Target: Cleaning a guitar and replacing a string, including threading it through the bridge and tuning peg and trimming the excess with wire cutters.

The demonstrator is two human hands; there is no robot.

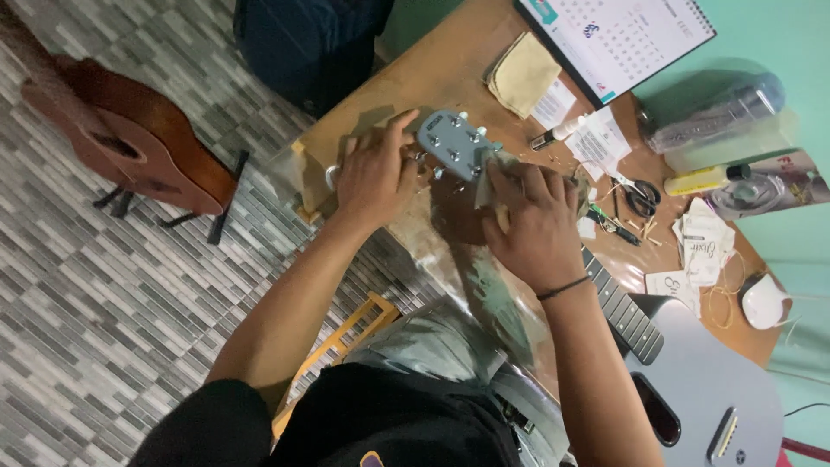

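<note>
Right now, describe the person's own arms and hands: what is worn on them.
Both forearms are bare, with no gloves or rings visible. The right hand has a thin black band around its wrist. The left hand has nothing on its wrist. Black clothing covers the body.

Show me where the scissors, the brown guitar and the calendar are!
scissors point(641, 197), head view, on the black handles.
brown guitar point(130, 143), head view, on its body.
calendar point(618, 39), head view, on the white page.

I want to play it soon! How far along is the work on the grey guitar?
Done: I cannot tell; whether strings are on is unclear. In hand: the left hand grips the tuning pegs of the grey headstock, while the right hand presses a cloth on the neck. Left: scissors and packets lie out.
</note>
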